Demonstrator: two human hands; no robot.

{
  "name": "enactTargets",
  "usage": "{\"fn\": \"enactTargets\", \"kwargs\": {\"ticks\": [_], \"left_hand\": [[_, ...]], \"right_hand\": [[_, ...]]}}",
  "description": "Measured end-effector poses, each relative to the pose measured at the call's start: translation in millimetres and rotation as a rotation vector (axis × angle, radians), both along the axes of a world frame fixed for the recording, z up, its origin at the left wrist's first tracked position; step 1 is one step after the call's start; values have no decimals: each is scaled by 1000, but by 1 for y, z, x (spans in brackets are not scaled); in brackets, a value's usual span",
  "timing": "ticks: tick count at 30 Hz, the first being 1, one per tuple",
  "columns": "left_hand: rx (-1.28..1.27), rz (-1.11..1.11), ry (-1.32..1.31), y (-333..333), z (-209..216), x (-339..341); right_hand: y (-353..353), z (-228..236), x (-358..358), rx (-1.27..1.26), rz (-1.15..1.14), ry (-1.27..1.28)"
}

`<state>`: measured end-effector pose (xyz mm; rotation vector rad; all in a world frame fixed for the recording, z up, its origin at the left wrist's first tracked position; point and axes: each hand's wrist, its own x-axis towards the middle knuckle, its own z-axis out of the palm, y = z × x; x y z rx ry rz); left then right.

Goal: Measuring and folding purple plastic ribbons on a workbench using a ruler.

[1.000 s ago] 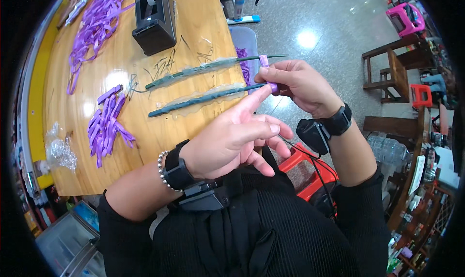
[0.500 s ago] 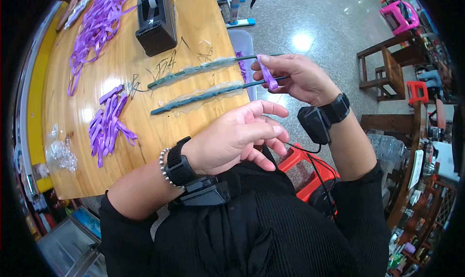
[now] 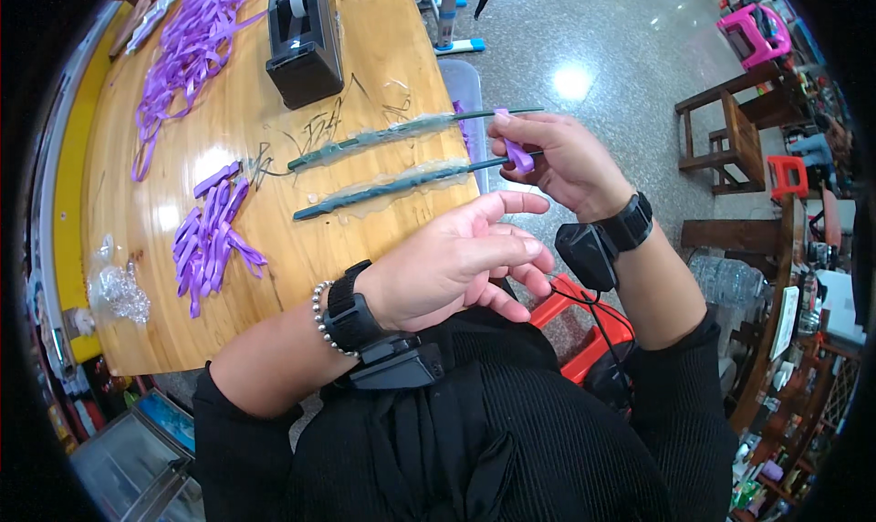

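Observation:
Two dark green rods are fixed to the tabletop with clear, glue-like material, one far rod (image 3: 383,137) and one near rod (image 3: 392,188). Their thin ends stick out past the table's right edge. Across these ends runs a purple ribbon (image 3: 520,158), pinched between the thumb and fingers of my right hand (image 3: 573,164). Some of those fingers are hidden behind the thumb and palm. My left hand (image 3: 465,257) hovers just nearer to me than the near rod, fingers apart and loosely curled, with nothing visible in it.
Folded purple ribbon pieces (image 3: 214,239) lie on the wooden table (image 3: 128,212), left of the rods. Behind are a tangle of purple ribbon (image 3: 190,47) and a black tape dispenser (image 3: 306,79). Crumpled clear plastic (image 3: 123,292) sits at the left. A red stool (image 3: 584,344) stands below my hands.
My right hand has shifted slightly right and toward me along the rod ends, and the ribbon between its fingers is bunched differently. My left hand keeps nearly the same pose.

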<state>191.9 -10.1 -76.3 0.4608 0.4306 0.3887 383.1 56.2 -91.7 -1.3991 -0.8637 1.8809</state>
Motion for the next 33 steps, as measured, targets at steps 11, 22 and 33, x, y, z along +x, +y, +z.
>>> {"fn": "enactTargets", "kwargs": {"ticks": [11,22,33], "left_hand": [[213,278,64,23,1,-8],[473,346,299,-2,25,1],[646,546,415,-53,42,-18]], "right_hand": [[2,1,73,11,-114,-26],[-93,51,18,632,-54,-180],[-141,65,-12,842,51,-300]]}}
